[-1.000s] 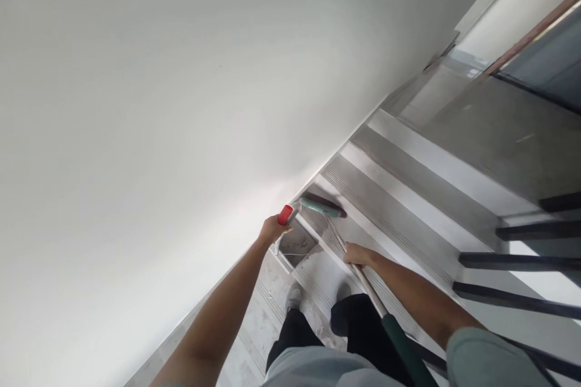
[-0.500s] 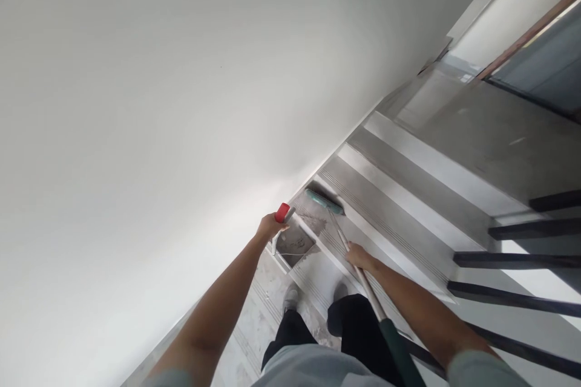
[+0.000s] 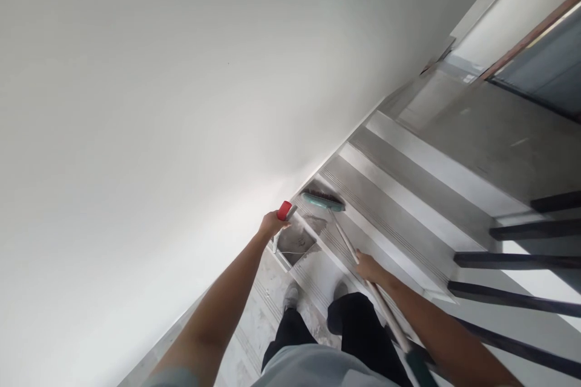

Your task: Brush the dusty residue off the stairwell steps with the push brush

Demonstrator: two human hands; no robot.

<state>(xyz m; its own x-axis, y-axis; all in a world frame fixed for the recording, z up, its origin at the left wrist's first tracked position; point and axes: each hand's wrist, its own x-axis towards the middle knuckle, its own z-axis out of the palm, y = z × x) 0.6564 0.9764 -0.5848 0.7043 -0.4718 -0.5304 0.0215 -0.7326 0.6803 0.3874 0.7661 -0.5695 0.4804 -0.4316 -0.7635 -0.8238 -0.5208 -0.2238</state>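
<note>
Head view: my left hand (image 3: 271,225) is closed on the dustpan's red handle (image 3: 284,210), pan (image 3: 296,237) just below on the step (image 3: 390,217). My right hand (image 3: 368,266) clasps the broom (image 3: 323,200), bristles beyond. I judge sweeping underway; next, a short pull toward the pan.

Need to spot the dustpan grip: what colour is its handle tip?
Red, held in the left hand; head view.

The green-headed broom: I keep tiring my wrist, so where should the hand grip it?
Grip the pale metal shaft mid-length, from above, as the right hand does: it slants down to the green brush head on the step.
</note>
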